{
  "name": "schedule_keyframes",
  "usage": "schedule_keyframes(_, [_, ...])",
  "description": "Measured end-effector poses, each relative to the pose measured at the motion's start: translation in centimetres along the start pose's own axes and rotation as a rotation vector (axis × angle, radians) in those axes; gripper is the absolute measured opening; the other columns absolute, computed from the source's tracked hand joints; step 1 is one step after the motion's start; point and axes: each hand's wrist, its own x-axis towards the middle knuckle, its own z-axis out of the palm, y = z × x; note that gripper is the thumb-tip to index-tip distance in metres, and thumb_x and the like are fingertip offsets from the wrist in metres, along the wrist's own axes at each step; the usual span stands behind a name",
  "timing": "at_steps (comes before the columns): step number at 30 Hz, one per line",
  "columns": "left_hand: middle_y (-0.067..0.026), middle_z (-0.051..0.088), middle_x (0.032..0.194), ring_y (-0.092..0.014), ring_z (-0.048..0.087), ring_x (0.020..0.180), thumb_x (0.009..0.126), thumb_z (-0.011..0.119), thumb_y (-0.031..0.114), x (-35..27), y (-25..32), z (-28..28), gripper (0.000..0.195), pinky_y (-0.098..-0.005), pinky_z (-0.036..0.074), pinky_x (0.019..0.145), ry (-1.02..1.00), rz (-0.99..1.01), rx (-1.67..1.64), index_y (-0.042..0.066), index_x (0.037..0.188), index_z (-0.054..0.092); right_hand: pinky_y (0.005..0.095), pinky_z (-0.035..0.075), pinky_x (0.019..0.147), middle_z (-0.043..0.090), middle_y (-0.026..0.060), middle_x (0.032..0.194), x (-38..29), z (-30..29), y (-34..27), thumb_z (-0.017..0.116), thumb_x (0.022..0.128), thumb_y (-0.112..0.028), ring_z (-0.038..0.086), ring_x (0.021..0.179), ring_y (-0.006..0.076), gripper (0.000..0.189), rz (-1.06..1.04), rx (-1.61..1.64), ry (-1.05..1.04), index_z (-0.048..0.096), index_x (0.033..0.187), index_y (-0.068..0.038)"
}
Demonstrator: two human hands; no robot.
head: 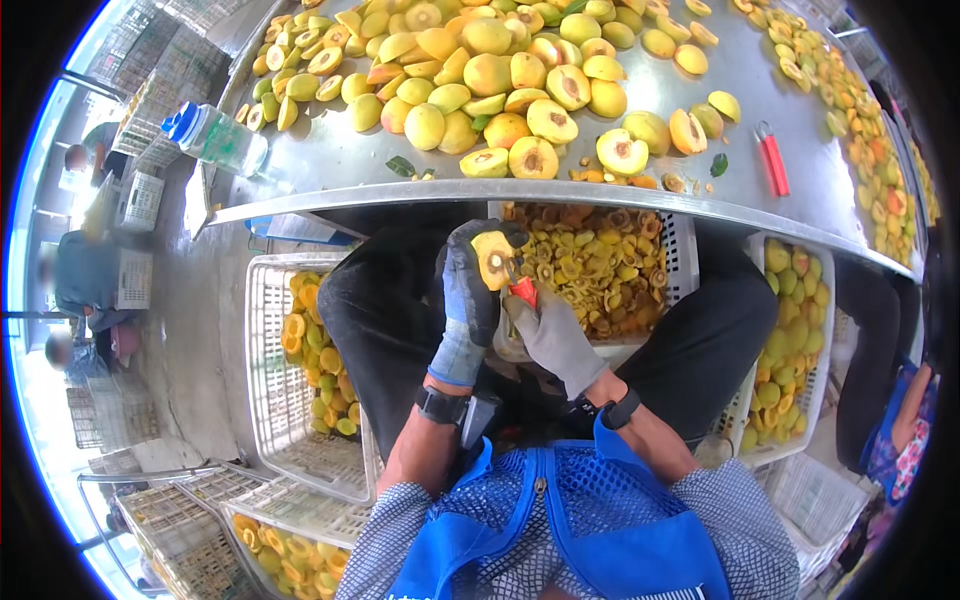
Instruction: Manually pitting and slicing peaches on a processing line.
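Note:
In my gloved left hand [471,289] is a yellow halved stone fruit [493,259], its cut face and pit cavity turned up. My right hand [551,330], in a grey glove, grips a red-handled pitting tool [523,291]; its metal end touches the cut face near the pit. Below both hands, between the knees, stands a white plastic crate [681,255] holding pits and fruit scraps [600,270]. A heap of halved fruit [487,75] lies on the metal table in front of me. Another red-handled tool [774,161] rests on the table at the right.
The metal table's edge [420,192] runs just beyond my hands. A blue-capped bottle [217,136] lies at its left. A crate with hollowed halves [259,360] stands left of my leg, a crate of fruit [821,360] to the right. Beside it sits a person [870,360]; other people are farther left.

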Motion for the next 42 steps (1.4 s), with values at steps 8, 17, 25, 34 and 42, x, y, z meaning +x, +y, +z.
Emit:
schedule_keyframes(8, [-0.0164, 0.062, 0.113, -0.024, 0.062, 0.104, 0.099, 0.045, 0.023, -0.6, 0.1, 0.2, 0.027, -0.0355, 0.049, 0.091, -0.063, -0.004, 0.125, 0.001, 0.115, 0.049, 0.0438, 0.048, 0.063, 0.063, 0.0230, 0.076, 0.2, 0.1, -0.2, 0.059, 0.091, -0.030, 0.063, 0.076, 0.0418, 0.033, 0.113, 0.150, -0.025, 0.060, 0.098, 0.002])
schedule_keyframes(17, [-0.0184, 0.060, 0.119, -0.027, 0.061, 0.106, 0.100, 0.042, 0.036, -0.3, -1.1, -0.7, 0.043, -0.0379, 0.047, 0.094, -0.143, -0.051, -0.024, -0.001, 0.120, 0.050, 0.0413, 0.047, 0.068, 0.064, 0.0209, 0.082, 1.4, -0.6, 1.5, 0.059, 0.091, -0.027, 0.064, 0.081, 0.0370, 0.027, 0.095, 0.194, -0.155, 0.062, 0.098, -0.001])
schedule_keyframes(25, [-0.0146, 0.068, 0.096, -0.020, 0.066, 0.082, 0.097, 0.052, 0.024, -0.6, 0.3, 0.3, 0.033, -0.0317, 0.052, 0.080, -0.049, -0.088, 0.128, -0.006, 0.102, 0.062, 0.0350, 0.045, 0.056, 0.057, 0.0063, 0.064, 0.8, -1.0, -0.4, 0.057, 0.093, -0.028, 0.057, 0.059, 0.0185, 0.027, 0.242, 0.341, -0.288, 0.058, 0.095, -0.001])
schedule_keyframes(34, [-0.0177, 0.068, 0.090, -0.025, 0.066, 0.083, 0.090, 0.056, 0.025, 0.8, 1.9, -2.1, 0.034, -0.0355, 0.053, 0.079, -0.447, -0.373, -0.016, -0.008, 0.096, 0.062, 0.0245, 0.028, 0.036, 0.041, -0.0037, 0.052, -0.5, -2.7, -1.9, 0.051, 0.096, -0.041, 0.036, 0.039, 0.0057, 0.037, 0.473, 0.700, -0.581, 0.053, 0.084, -0.007])
schedule_keyframes(42, [-0.0167, 0.067, 0.086, -0.024, 0.065, 0.077, 0.090, 0.057, 0.027, 0.2, 0.9, -1.1, 0.034, -0.0347, 0.053, 0.075, -0.407, -0.257, -0.075, -0.006, 0.094, 0.062, 0.0242, 0.027, 0.033, 0.038, -0.0042, 0.050, -0.9, -2.6, -2.1, 0.048, 0.096, -0.049, 0.033, 0.035, 0.0071, 0.043, 0.531, 0.979, -0.638, 0.052, 0.083, -0.009])
